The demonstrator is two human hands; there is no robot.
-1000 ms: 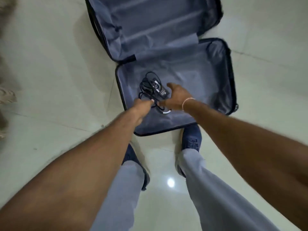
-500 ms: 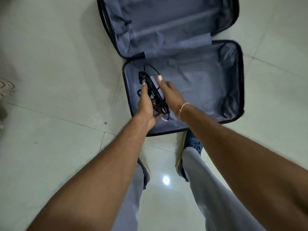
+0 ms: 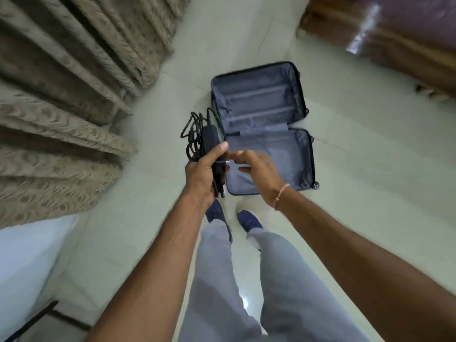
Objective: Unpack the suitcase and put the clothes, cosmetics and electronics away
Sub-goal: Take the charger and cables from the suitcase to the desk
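Observation:
A black laptop charger (image 3: 209, 138) with its coiled cable is up in the air, left of the suitcase. My left hand (image 3: 201, 175) grips the charger brick, thumb on top, and the cable loops stick out above the hand. My right hand (image 3: 259, 169) is just to the right of it, fingers loosely stretched toward a cable end by the left thumb. The open suitcase (image 3: 283, 156) lies flat on the floor in front of my feet. Both of its grey-lined halves show only lining.
Brown patterned curtains (image 3: 61, 107) hang along the left. Dark wooden furniture (image 3: 394, 38) fills the top right corner. A pale blue-white surface (image 3: 24, 267) lies at the lower left. My blue shoes (image 3: 249, 219) stand on the pale tiled floor (image 3: 370, 181).
The charger has come up out of the lower suitcase half in my left hand. I have straightened up, so the suitcase looks smaller and the curtains and furniture have come into view.

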